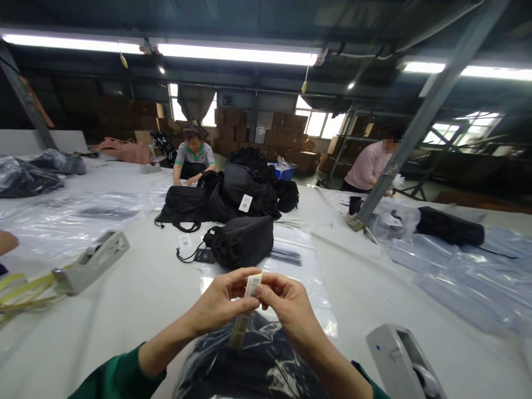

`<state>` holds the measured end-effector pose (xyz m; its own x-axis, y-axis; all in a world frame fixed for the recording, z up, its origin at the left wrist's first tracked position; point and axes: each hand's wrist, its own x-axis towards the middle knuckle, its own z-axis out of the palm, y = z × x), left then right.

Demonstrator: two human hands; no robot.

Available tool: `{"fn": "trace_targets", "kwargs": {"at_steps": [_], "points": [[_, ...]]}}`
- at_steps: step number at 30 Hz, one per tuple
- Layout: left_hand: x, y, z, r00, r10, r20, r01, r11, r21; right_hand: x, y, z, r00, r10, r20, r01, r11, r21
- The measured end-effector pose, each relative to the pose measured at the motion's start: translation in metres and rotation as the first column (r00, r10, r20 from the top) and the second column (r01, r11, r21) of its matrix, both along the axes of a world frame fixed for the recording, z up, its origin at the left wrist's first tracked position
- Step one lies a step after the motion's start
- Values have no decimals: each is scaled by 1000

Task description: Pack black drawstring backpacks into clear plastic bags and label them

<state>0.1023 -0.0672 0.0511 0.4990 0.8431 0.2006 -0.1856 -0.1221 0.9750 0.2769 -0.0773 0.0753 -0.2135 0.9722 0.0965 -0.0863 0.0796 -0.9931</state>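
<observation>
Head view, only cam. Left hand [224, 302] and right hand [291, 305] meet at lower ctr, fingertips together, both on a narrow label strip [253, 284]. Strip is near upright, slightly tilted. Its printed white top end pokes up btw the thumbs; its yellowish lower end hangs below the left fingers.

Left grip: clenched on the strip, thumb + forefinger. Right grip: also pinched tight on the strip, at its top part.

Strip is in the air, not touching the tabletop [158, 299]. It's held over a dark item in a clear poly bag [257, 366] that lies at the near edge, right under the wrists. Green sleeves [120, 377] on the forearms.

Just beyond the hands, a black pouch [243, 241] w/ cord lies on a flat clear bag w/ barcode print [286, 256]. Behind it, a pile of black bags [245, 191], one w/ a white tag.

Grey tape dispenser [91, 260] on the left, well apart from the hands, w/ yellow strapping [20, 291] just beside it. Second tape dispenser [399, 360] at lower right, near the right forearm. More flat clear bags [457, 277] spread on the right side.

Far side: a person in a striped top [193, 157] at the pile, and a person in a pink top [368, 166] behind a slanted metal post [415, 127]. Cardboard boxes [286, 124] stacked in bg.
</observation>
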Motion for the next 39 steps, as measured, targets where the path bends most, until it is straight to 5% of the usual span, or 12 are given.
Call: {"fn": "trace_targets", "kwargs": {"at_steps": [6, 12, 17, 23, 31, 36, 39], "points": [[3, -2, -1, 1000, -7, -25, 7, 1000, 3, 1, -5, -10, 996, -61, -66, 58, 997, -47], [5, -5, -10, 930, 335, -152, -300, 930, 214, 1, -8, -9, 999, -35, 23, 35, 999, 11], [-3, -7, -5, 905, 306, -297, -181, 907, 381, 13, -4, 2, 953, 24, 301, -71, 987, 146], [-9, -6, 7, 873, 280, -399, -121, 917, 380, 23, 0, 18, 830, 22, 557, -211, 937, 278], [-7, -4, 8, 895, 279, -347, -156, 926, 343, 18, 2, 13, 831, -70, 553, -203, 886, 418], [-6, -4, 2, 877, 238, -416, -158, 963, 218, 15, -5, 5, 815, -246, 525, -109, 825, 555], [-8, -5, -3, 878, 213, -428, -171, 976, 135, 14, -13, 0, 834, -214, 509, -9, 916, 401]]}}
